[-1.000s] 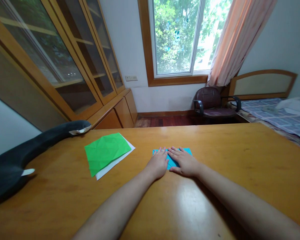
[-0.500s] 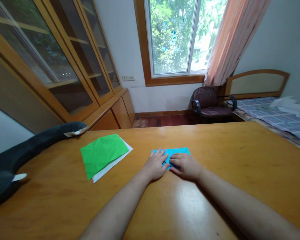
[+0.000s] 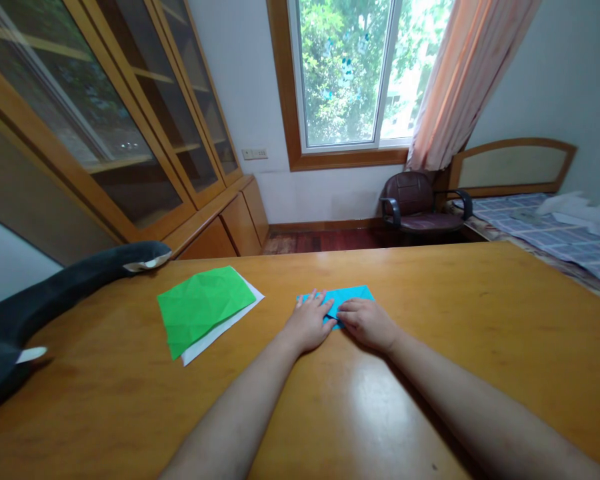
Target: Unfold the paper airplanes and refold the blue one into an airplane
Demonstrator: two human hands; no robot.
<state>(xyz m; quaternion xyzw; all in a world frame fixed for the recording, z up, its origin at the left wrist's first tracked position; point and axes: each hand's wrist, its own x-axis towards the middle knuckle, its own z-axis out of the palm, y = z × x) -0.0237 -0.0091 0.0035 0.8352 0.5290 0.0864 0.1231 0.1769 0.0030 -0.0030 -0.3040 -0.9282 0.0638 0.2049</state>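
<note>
The folded blue paper (image 3: 350, 294) lies on the wooden counter (image 3: 430, 347), beneath both hands. On its nine-o'clock side the left hand (image 3: 307, 325) rests flat, fingers (image 3: 325, 309) spread across it. The right hand (image 3: 367, 321) sits toward four o'clock, its fingers pressed together and bent at the paper's near part (whether they pinch a layer, I cannot tell). At nine o'clock from the blue paper, well apart, a creased green sheet (image 3: 205, 307) partly covers a white sheet (image 3: 223, 332); beyond both is a dark stuffed toy (image 3: 30, 313).
</note>
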